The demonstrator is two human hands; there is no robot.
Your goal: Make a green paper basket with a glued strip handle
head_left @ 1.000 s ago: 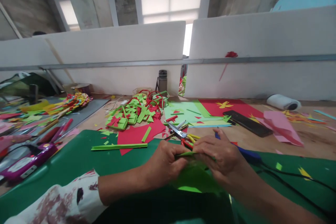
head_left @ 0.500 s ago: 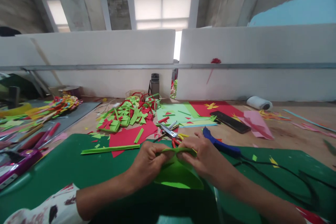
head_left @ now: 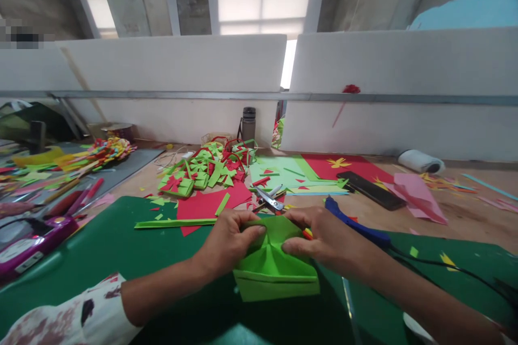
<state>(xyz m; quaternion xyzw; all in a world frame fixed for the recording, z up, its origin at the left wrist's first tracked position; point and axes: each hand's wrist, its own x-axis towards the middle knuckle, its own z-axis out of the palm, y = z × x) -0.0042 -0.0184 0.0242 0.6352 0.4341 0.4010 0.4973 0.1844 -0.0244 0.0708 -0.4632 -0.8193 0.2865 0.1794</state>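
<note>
Between my hands is a folded piece of bright green paper [head_left: 275, 269], its creases meeting in the middle and its lower flap facing me. My left hand [head_left: 234, 237] pinches the paper's upper left edge between thumb and fingers. On the opposite side, my right hand [head_left: 313, 232] grips the upper right edge, thumb on the near face. Scissors [head_left: 270, 198] lie just beyond the paper. A blue hot glue gun [head_left: 356, 223] rests by my right hand, its cord trailing right. To the left of my left hand lies a long green paper strip [head_left: 174, 223].
A green cutting mat [head_left: 101, 259] covers the near table. Behind it are red paper [head_left: 202, 202], a pile of green and red paper pieces [head_left: 202, 167], a phone [head_left: 370, 190] and a bottle [head_left: 248, 125]. A purple device [head_left: 38, 245] is at left.
The green paper has opened out and tilted, now showing its creased inside and lower flap. My hands have moved slightly apart. The whole view has shifted a little.
</note>
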